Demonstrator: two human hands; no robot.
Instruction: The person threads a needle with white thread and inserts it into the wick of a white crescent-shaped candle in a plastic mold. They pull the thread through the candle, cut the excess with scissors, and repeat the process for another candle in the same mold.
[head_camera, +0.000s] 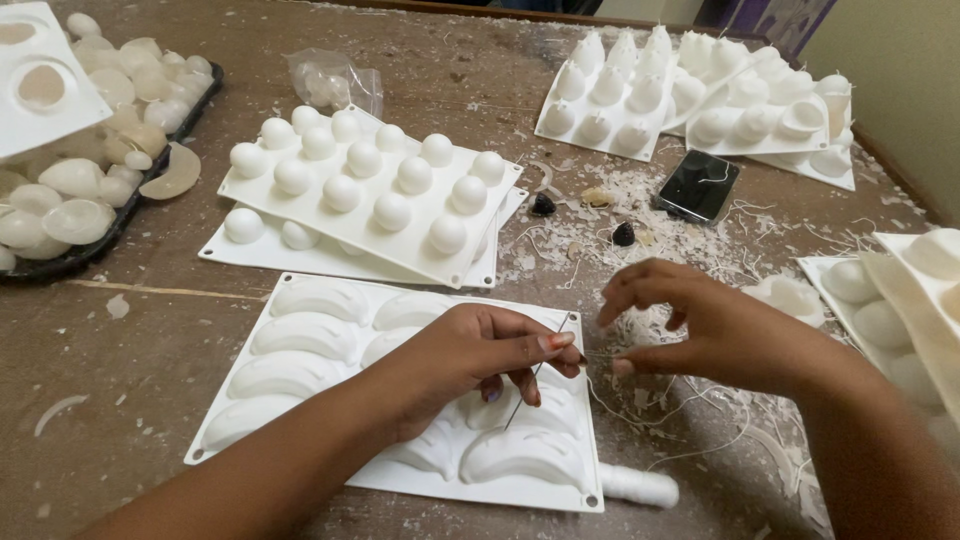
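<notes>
Head view: left hand (470, 350) pinches a thin needle (535, 372) over a white mould (300, 370) of crescent cavities, while right hand (700, 325), fingers curled, pinches fine thread (640, 400); a black tray (90, 240) holds white wax pieces (70, 190)

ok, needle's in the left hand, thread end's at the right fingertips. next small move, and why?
Probably bring the right hand a little left so the thread pinched at its fingertips meets the top end of the needle. The left hand holds the needle tilted above the white crescent mold, tip up toward the right hand, and only a small gap separates them. Whether the thread is already through is too fine to tell.
</notes>
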